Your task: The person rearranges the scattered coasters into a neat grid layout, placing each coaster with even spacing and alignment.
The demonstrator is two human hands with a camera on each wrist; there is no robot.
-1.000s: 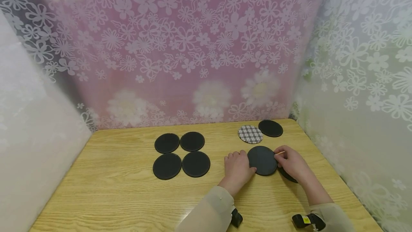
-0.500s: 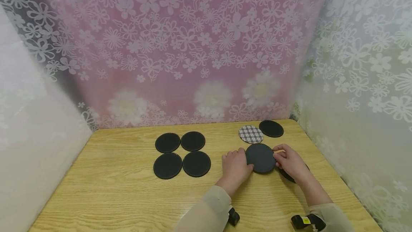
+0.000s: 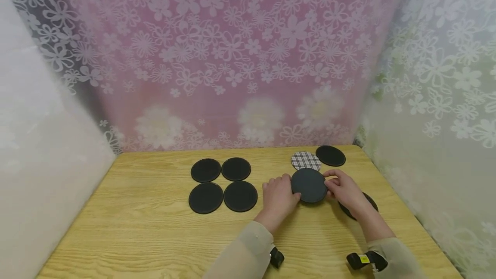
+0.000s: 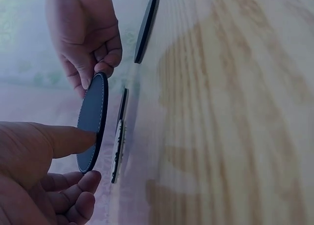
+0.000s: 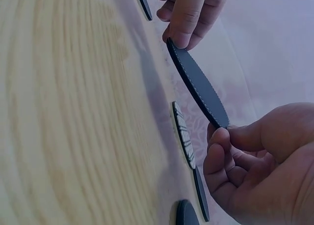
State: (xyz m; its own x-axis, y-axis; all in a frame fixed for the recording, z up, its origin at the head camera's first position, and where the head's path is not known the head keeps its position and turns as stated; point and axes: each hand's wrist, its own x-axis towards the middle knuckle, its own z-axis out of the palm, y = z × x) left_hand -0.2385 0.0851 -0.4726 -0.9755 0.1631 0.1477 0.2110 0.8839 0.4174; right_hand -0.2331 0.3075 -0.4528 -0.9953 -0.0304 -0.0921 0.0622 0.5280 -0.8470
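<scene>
Black coaster (image 3: 309,185) is up off the wooden table (image 3: 155,236), held between both hands just near of the plaid coaster (image 3: 305,160). Four black coasters (image 3: 223,184) already sit in a tidy square to the left; by my read, this one, the plaid one, the far black coaster (image 3: 330,156) and another under the right forearm (image 3: 368,203) remain loose. Left hand (image 3: 277,197) pinches its left edge, right hand (image 3: 342,189) pinches the right, fingers curled.

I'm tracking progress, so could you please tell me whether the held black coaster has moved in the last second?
Yes. The black coaster has gone toward the back of the table, closing on the plaid coaster.
</scene>
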